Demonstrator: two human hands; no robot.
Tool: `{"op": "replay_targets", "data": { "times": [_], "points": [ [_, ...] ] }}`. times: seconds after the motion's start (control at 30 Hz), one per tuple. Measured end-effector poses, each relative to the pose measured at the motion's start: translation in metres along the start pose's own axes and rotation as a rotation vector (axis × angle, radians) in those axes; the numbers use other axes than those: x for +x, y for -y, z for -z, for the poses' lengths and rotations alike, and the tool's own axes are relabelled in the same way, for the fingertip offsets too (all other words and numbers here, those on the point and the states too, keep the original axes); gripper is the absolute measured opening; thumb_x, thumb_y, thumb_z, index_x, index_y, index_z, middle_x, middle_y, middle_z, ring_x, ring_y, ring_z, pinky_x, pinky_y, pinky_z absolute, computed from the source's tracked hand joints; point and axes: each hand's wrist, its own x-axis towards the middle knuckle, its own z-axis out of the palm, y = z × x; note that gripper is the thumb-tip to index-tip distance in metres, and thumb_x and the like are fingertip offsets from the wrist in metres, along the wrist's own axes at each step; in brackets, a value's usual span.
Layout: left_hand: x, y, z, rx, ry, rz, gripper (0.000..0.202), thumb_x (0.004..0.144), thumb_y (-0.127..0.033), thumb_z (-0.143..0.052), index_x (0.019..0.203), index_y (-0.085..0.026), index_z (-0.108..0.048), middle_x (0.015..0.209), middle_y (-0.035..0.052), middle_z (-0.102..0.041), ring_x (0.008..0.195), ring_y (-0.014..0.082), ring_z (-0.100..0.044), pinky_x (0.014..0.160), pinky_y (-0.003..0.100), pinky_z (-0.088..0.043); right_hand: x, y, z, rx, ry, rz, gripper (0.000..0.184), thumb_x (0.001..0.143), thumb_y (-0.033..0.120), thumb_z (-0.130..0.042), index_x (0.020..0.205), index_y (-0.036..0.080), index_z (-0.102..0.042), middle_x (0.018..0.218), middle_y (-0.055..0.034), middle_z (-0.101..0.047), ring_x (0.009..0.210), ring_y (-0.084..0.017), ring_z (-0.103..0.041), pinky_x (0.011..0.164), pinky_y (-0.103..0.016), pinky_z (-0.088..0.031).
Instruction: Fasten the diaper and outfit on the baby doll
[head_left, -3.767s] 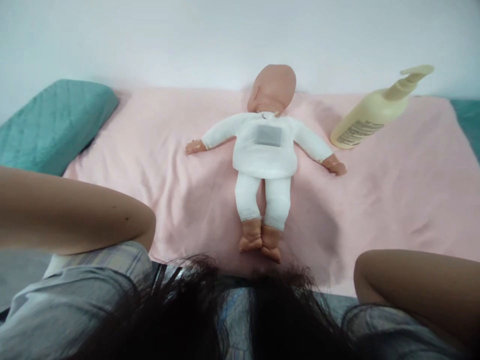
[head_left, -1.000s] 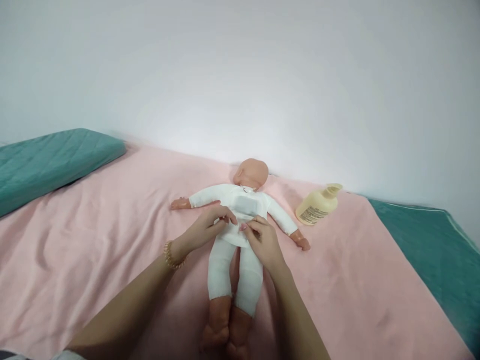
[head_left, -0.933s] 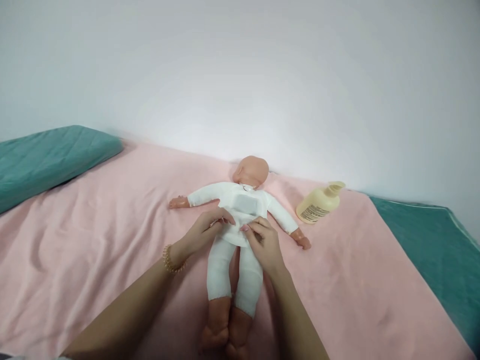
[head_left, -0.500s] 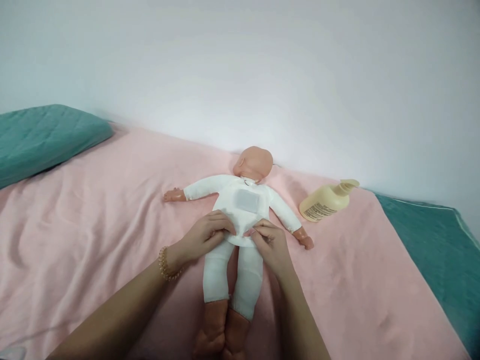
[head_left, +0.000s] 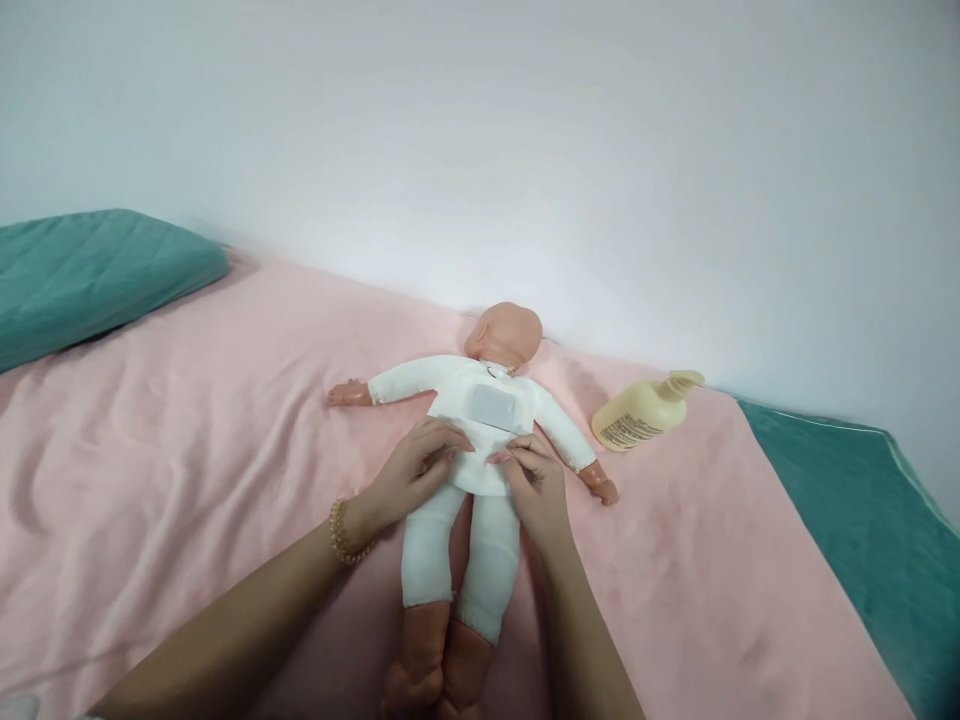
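Note:
A baby doll (head_left: pixel 487 470) with a white cloth body lies stretched out, its back and the back of its head towards me. On its upper back is a grey rectangular panel (head_left: pixel 491 407). My left hand (head_left: pixel 416 465), with a coiled bracelet at the wrist, bends its fingers onto the left of the doll's lower back. Opposite it, my right hand (head_left: pixel 534 485) has thumb and fingers drawn close on the cloth at the right. A narrow strip of white cloth shows between the two hands. Parts of the fingertips are hidden.
A yellow pump bottle (head_left: pixel 641 412) leans beside the doll's right-hand arm on the pink blanket (head_left: pixel 720 540). Green padded fabric (head_left: pixel 97 280) lies at the left, and green bedding (head_left: pixel 855 510) shows at the right. A pale wall (head_left: pixel 480 150) rises behind.
The cloth between my hands looks flatter, with fewer folds, and both hands have shifted slightly upward along the doll's back. The view has moved a little; the bottle stays beside the doll.

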Motion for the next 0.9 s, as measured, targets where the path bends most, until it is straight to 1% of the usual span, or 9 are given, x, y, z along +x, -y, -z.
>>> {"op": "replay_targets", "data": {
  "times": [0.1,0.2,0.33,0.4,0.47,0.53,0.6,0.77,0.9],
  "points": [
    [0.0032,0.0023,0.0002,0.029,0.06,0.009,0.024,0.089,-0.008,-0.046,0.099,-0.019,-0.065,0.1,0.0043,-0.069,0.097,0.02,-0.058,0.09,0.037,-0.044,0.0021,-0.0055,-0.0002,-0.008,-0.019,0.001,0.023,0.086,0.027,-0.059,0.076,0.026,-0.079,0.084,-0.0033,-0.059,0.086,-0.019,-0.057,0.078,-0.032,-0.042],
    [0.0072,0.0051,-0.0009,0.087,0.106,0.023,0.022,0.089,-0.01,-0.048,0.095,-0.019,-0.066,0.097,0.0033,-0.07,0.094,0.0203,-0.06,0.09,0.038,-0.043,0.004,-0.0076,0.0008,-0.036,0.067,0.003,0.022,0.086,0.028,-0.059,0.077,0.026,-0.079,0.082,-0.0034,-0.059,0.084,-0.019,-0.057,0.079,-0.033,-0.042],
    [0.0073,0.0073,-0.0032,0.138,0.107,0.028,0.019,0.089,-0.011,-0.05,0.093,-0.02,-0.067,0.095,0.0027,-0.07,0.093,0.0207,-0.06,0.09,0.039,-0.044,0.0056,-0.0053,0.0028,-0.074,0.133,0.036,0.022,0.087,0.027,-0.059,0.077,0.025,-0.079,0.082,-0.0038,-0.059,0.085,-0.02,-0.057,0.08,-0.034,-0.043],
    [0.0049,0.0073,-0.0036,0.133,0.09,-0.002,0.019,0.091,-0.013,-0.051,0.097,-0.021,-0.066,0.099,0.003,-0.069,0.096,0.0207,-0.059,0.091,0.039,-0.044,0.0051,-0.004,0.0032,-0.059,0.116,0.038,0.023,0.088,0.028,-0.058,0.076,0.025,-0.078,0.083,-0.004,-0.059,0.086,-0.019,-0.057,0.078,-0.034,-0.043],
    [0.0022,0.0069,-0.0033,0.13,0.056,-0.05,0.019,0.093,-0.016,-0.051,0.104,-0.021,-0.065,0.108,0.0048,-0.067,0.104,0.0212,-0.057,0.096,0.04,-0.043,0.0043,-0.0036,0.0033,-0.035,0.07,0.049,0.024,0.09,0.03,-0.056,0.078,0.025,-0.077,0.086,-0.0042,-0.059,0.087,-0.019,-0.057,0.08,-0.034,-0.044],
    [0.0002,0.0068,-0.0027,0.15,0.031,-0.088,0.02,0.095,-0.018,-0.051,0.11,-0.021,-0.063,0.117,0.0066,-0.064,0.113,0.0217,-0.054,0.101,0.041,-0.041,0.0037,-0.0042,0.003,-0.039,0.003,0.082,0.026,0.092,0.032,-0.055,0.08,0.024,-0.076,0.089,-0.0045,-0.061,0.091,-0.02,-0.057,0.088,-0.037,-0.043],
    [-0.0003,0.0074,-0.0021,0.185,0.043,-0.1,0.021,0.096,-0.019,-0.05,0.113,-0.021,-0.061,0.12,0.0067,-0.063,0.116,0.0221,-0.052,0.104,0.042,-0.04,0.0039,-0.0056,0.0027,-0.069,-0.028,0.121,0.027,0.094,0.033,-0.053,0.082,0.024,-0.074,0.091,-0.0052,-0.062,0.096,-0.021,-0.057,0.095,-0.039,-0.04],
    [0.0045,0.01,-0.002,0.25,0.121,-0.057,0.018,0.098,-0.024,-0.049,0.11,-0.021,-0.063,0.116,0.0043,-0.067,0.111,0.0225,-0.054,0.101,0.042,-0.041,0.0065,-0.0094,0.0012,-0.146,0.038,0.126,0.027,0.095,0.033,-0.051,0.083,0.022,-0.073,0.094,-0.0071,-0.063,0.099,-0.023,-0.056,0.093,-0.04,-0.042],
    [0.0074,0.0101,-0.003,0.269,0.132,-0.025,0.017,0.098,-0.028,-0.05,0.104,-0.021,-0.064,0.11,0.0031,-0.069,0.107,0.0227,-0.056,0.099,0.043,-0.042,0.0071,-0.0105,-0.0002,-0.173,0.056,0.123,0.028,0.095,0.031,-0.05,0.082,0.022,-0.072,0.093,-0.007,-0.063,0.098,-0.023,-0.057,0.092,-0.04,-0.043]
  ]
}}
